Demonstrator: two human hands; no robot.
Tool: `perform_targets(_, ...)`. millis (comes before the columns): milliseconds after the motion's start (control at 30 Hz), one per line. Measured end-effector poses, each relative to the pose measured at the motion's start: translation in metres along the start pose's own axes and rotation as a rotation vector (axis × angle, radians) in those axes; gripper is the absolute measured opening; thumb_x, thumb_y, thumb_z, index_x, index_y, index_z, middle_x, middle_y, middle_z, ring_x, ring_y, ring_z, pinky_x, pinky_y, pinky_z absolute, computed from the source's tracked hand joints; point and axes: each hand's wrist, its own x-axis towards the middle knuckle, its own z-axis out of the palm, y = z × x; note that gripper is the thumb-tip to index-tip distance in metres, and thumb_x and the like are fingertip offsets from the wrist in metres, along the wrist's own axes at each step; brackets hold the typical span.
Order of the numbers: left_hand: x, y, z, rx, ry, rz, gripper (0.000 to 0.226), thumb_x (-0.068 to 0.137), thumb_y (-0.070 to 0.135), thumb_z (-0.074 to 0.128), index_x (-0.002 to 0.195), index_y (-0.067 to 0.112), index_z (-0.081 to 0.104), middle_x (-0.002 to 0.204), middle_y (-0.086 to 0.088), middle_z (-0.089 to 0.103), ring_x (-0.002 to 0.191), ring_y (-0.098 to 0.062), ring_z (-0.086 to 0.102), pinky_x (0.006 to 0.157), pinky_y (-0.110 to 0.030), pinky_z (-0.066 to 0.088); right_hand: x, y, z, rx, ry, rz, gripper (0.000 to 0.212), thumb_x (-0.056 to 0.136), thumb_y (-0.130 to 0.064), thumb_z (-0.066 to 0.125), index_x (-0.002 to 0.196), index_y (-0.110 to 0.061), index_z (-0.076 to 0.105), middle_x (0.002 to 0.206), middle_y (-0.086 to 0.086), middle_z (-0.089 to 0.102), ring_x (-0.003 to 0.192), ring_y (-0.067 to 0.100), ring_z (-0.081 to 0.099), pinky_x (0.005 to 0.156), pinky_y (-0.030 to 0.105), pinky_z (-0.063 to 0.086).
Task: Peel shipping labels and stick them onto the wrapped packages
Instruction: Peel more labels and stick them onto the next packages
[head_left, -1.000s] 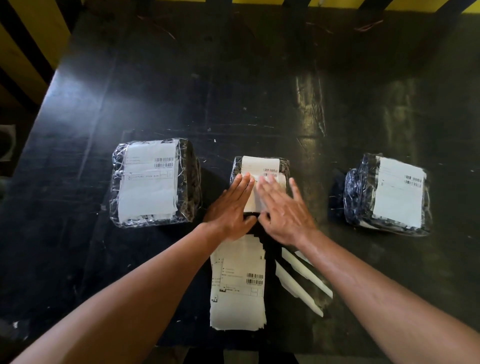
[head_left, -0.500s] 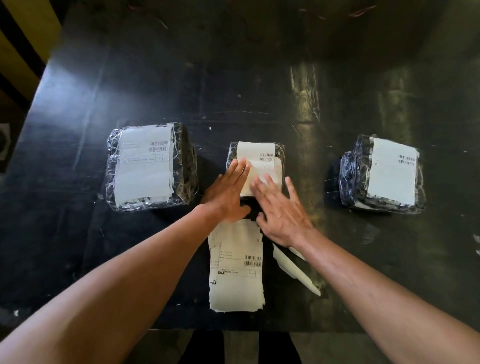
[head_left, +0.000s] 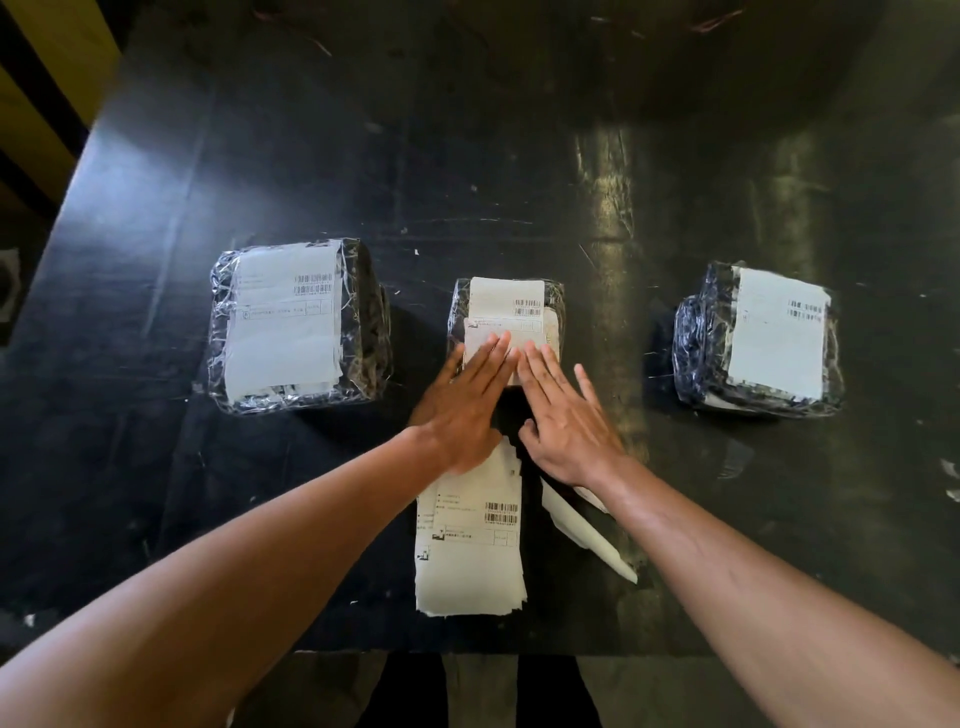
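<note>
Three plastic-wrapped packages sit in a row across the black table (head_left: 260, 156). The left package (head_left: 298, 325) is the biggest and has a white label covering most of its top. The right package (head_left: 758, 340) also has a label on it and sits a bit tilted. The middle package (head_left: 506, 322) is the smallest, and that's where the person is working.

Both hands are laid flat, fingers straight and together, pressing down on the near part of the middle label (head_left: 506, 306). The left hand (head_left: 467, 405) and right hand (head_left: 563, 415) lie side by side, with their fingertips almost touching over the label's near edge. Neither is curled around anything, just palms and fingers down. The far half of that label, with its barcode, is uncovered.

Near the person, just behind the wrists, lies a stack of labels (head_left: 470, 545) with print and a barcode showing on the top sheet. Just to the right of it are a couple of white backing strips (head_left: 587, 535), lying at an angle on the table, partly under the right forearm.

Yellow and black striping shows off the far left edge.
</note>
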Motion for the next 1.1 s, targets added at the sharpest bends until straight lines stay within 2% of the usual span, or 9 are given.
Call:
perform_targets(267,-0.038,-0.022,0.012,-0.005,-0.023,-0.060,0.092,0.102,0.042,0.039,0.162,0.017,-0.027,0.169,-0.002,-0.037,0.156,-0.017,-0.032,0.131,-0.049,-0.009,0.001,0.005,-0.004,-0.037,-0.039,0.006,0.090,0.100,-0.030,0.047,0.164,-0.019,-0.015,0.172,-0.002,-0.023,0.158,0.014,-0.021,0.129,0.056,-0.005)
perform_targets(333,-0.039,-0.017,0.004,-0.101,0.007,-0.078,0.090,0.101,0.036,0.043,0.165,0.016,-0.017,0.173,-0.002,-0.025,0.159,-0.017,-0.025,0.131,-0.045,-0.011,0.000,0.003,-0.005,-0.022,-0.034,0.019,0.091,0.099,-0.029,0.048,0.165,-0.019,-0.013,0.172,-0.003,-0.022,0.159,0.015,-0.021,0.129,0.056,-0.004)
perform_targets(467,-0.019,-0.002,-0.012,-0.212,0.122,-0.042,0.086,0.095,0.027,0.056,0.168,0.014,0.010,0.175,-0.004,0.011,0.163,-0.020,0.003,0.132,-0.040,-0.004,0.000,0.000,-0.005,0.014,-0.033,0.026,0.093,0.098,-0.031,0.053,0.166,-0.019,-0.011,0.172,-0.003,-0.022,0.158,0.014,-0.022,0.129,0.054,-0.006)
perform_targets(567,-0.008,0.004,-0.016,-0.204,0.134,-0.056,0.086,0.094,0.027,0.060,0.166,0.013,0.014,0.169,0.000,0.021,0.160,-0.020,0.018,0.133,-0.040,0.001,0.001,0.001,-0.005,0.002,-0.039,0.026,0.094,0.098,-0.033,0.053,0.165,-0.019,-0.012,0.172,-0.003,-0.021,0.159,0.015,-0.021,0.129,0.055,-0.008)
perform_targets(700,-0.015,-0.008,-0.021,-0.172,0.143,-0.129,0.082,0.094,0.022,0.061,0.164,0.011,0.020,0.164,-0.002,0.028,0.156,-0.020,0.027,0.133,-0.038,0.002,0.001,0.003,-0.008,-0.008,-0.046,0.027,0.091,0.099,-0.031,0.050,0.165,-0.020,-0.012,0.172,-0.003,-0.021,0.159,0.015,-0.020,0.128,0.055,-0.009)
perform_targets(833,-0.008,-0.007,-0.033,-0.179,0.181,-0.191,0.061,0.091,0.020,0.059,0.149,0.012,0.040,0.147,-0.003,0.044,0.145,-0.021,0.041,0.133,-0.039,0.008,0.000,0.001,-0.010,0.009,-0.037,0.033,0.094,0.099,-0.031,0.054,0.165,-0.018,-0.012,0.173,-0.002,-0.020,0.159,0.016,-0.020,0.129,0.056,-0.006)
perform_targets(900,0.003,-0.001,-0.040,-0.189,0.184,-0.149,0.065,0.093,0.022,0.058,0.153,0.012,0.036,0.156,-0.005,0.039,0.151,-0.024,0.034,0.133,-0.040,0.009,0.000,0.001,-0.010,0.025,-0.036,0.028,0.097,0.099,-0.032,0.056,0.165,-0.018,-0.014,0.173,-0.002,-0.020,0.159,0.016,-0.022,0.129,0.056,-0.006)
perform_targets(1000,0.021,0.008,-0.044,-0.190,0.136,-0.086,0.079,0.097,0.026,0.055,0.166,0.012,0.017,0.172,-0.006,0.020,0.161,-0.024,0.015,0.132,-0.039,0.004,-0.001,0.003,-0.009,0.032,-0.020,0.018,0.097,0.100,-0.036,0.056,0.165,-0.018,-0.014,0.173,-0.001,-0.019,0.159,0.017,-0.020,0.129,0.056,-0.007)
perform_targets(1100,0.028,0.001,-0.046,-0.190,0.145,-0.135,0.076,0.097,0.025,0.057,0.164,0.011,0.022,0.165,-0.005,0.029,0.153,-0.025,0.029,0.130,-0.038,0.013,-0.001,0.003,-0.007,0.019,-0.022,0.017,0.098,0.100,-0.037,0.057,0.165,-0.020,-0.015,0.173,-0.001,-0.020,0.159,0.017,-0.020,0.128,0.056,-0.008)
